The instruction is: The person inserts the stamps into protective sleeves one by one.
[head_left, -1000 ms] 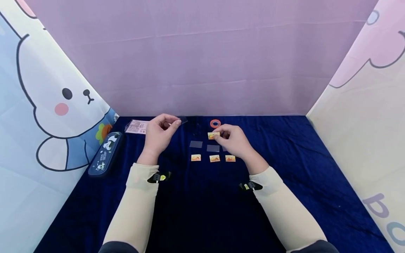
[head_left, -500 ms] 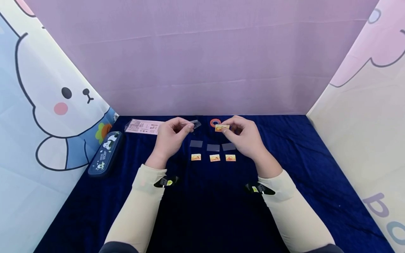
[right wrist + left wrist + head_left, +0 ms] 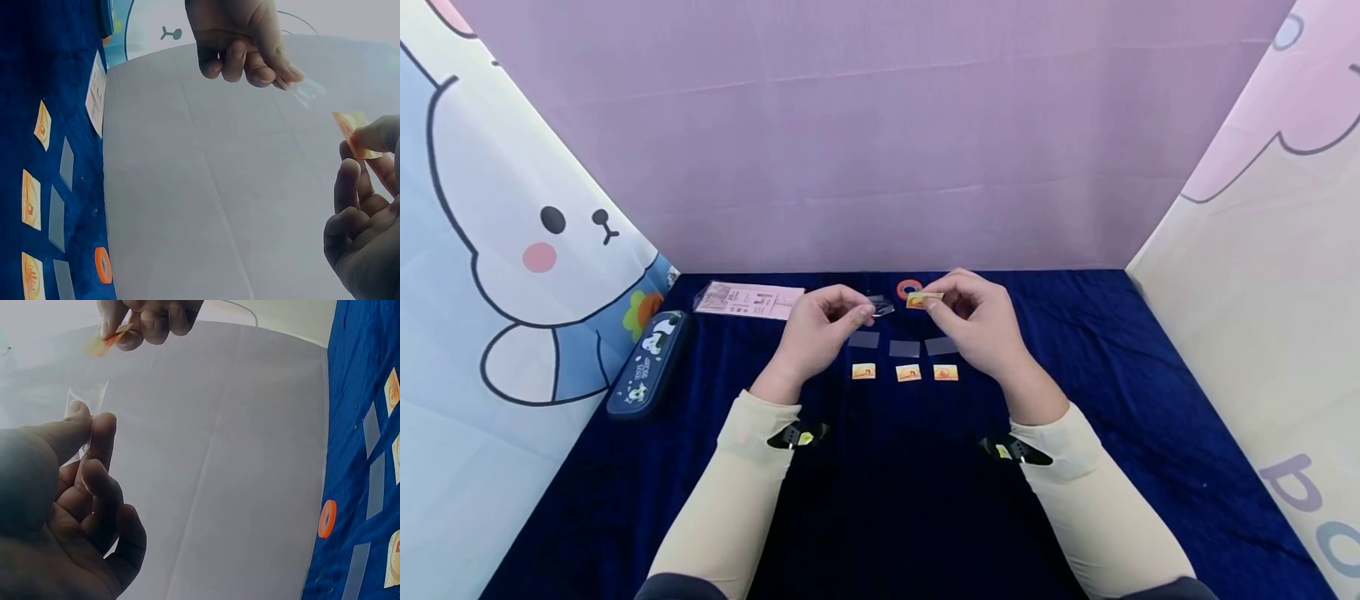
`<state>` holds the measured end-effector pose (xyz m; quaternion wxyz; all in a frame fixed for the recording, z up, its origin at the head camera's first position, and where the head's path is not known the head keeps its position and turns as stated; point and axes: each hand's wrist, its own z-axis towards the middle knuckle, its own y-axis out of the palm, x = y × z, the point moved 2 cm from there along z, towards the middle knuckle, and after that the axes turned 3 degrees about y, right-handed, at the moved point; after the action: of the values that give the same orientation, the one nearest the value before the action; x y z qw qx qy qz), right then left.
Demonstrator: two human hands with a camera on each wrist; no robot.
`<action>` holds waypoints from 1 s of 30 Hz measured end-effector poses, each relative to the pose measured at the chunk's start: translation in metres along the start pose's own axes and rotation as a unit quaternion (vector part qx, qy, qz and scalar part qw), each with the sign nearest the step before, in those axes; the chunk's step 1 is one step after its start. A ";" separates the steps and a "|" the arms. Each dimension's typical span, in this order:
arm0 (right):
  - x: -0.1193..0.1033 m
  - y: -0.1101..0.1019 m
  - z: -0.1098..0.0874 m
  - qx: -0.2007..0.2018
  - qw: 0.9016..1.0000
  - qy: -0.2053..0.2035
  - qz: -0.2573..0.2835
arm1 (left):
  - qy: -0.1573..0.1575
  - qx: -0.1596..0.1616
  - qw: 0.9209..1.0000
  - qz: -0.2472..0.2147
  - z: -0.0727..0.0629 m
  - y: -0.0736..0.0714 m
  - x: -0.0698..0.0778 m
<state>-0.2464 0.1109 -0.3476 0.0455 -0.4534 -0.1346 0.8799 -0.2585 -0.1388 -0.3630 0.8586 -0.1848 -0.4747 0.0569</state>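
My left hand [image 3: 820, 333] pinches a small clear plastic sleeve [image 3: 90, 397] between thumb and forefinger, its mouth spread a little. Facing it, my right hand [image 3: 988, 329] holds a yellow-orange stamp [image 3: 350, 128] with a toothed edge. A short gap parts the stamp from the sleeve; both are in the air above the table. Below them three more clear sleeves, one being this flat sleeve [image 3: 905, 349], lie in a row on the blue cloth. Nearer to me lie three similar stamps, among them this middle stamp [image 3: 907, 373].
An orange-red ring [image 3: 908, 288], like a tape roll, lies behind the hands. At the back left is a pink printed ticket [image 3: 752, 300] in clear plastic. A dark blue panda pencil case [image 3: 647, 367] sits along the left side. A mauve curtain [image 3: 880, 167] closes the back.
My left hand has moved right with the sleeve, uncovering more of the pink ticket. My right hand has risen slightly and shifted right with the stamp, then tilted it toward the sleeve.
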 end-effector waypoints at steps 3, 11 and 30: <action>0.000 0.002 0.000 0.000 1.000 -0.007 -0.002 | -0.001 -0.009 1.000 -0.004 0.000 0.002 0.001; 0.002 0.006 -0.001 -0.006 1.000 -0.011 -0.017 | -0.012 -0.018 1.000 -0.004 -0.001 0.006 0.000; 0.003 0.012 -0.001 -0.026 0.999 0.006 -0.025 | -0.010 -0.034 0.999 0.007 -0.001 0.004 0.003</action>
<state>-0.2471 0.1003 -0.3539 0.0569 -0.4560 -0.1686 0.8720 -0.2554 -0.1343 -0.3628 0.8464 -0.2171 -0.4838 0.0488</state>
